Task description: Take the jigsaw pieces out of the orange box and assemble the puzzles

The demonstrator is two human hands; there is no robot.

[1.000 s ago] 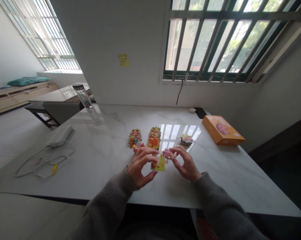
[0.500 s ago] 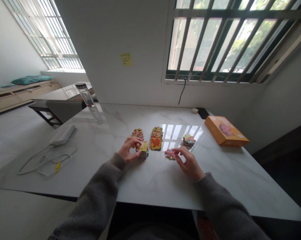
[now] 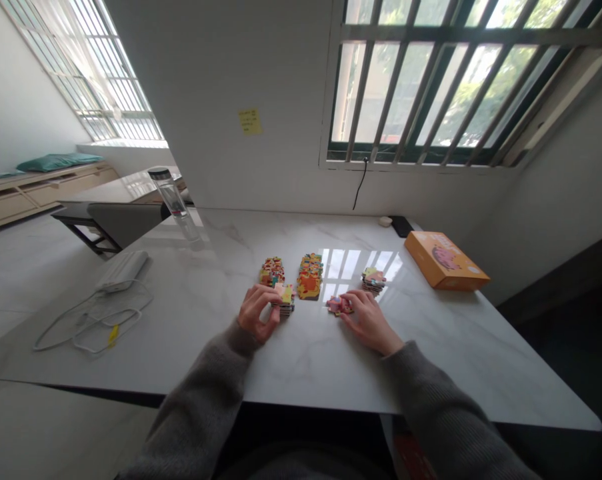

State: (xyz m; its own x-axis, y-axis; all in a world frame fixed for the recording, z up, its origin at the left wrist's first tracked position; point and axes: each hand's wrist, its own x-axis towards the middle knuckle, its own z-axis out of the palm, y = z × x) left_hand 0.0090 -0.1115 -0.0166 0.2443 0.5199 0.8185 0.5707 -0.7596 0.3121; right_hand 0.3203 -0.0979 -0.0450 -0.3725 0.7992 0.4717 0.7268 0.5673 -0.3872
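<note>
- Touching stacked puzzle pieces (image 3: 285,303) at lower centre with left hand (image 3: 255,313), loosely curled; impossible to tell if gripping.
- Touching pink pieces (image 3: 335,305), right of centre, with right hand (image 3: 368,321), fingers bent, grip unclear.

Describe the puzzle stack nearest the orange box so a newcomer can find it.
Find the orange box at the right of the white table. Left of it, beyond the right hand, stands a small stack. Unlike the two long rows, it is compact and stands apart.
</note>
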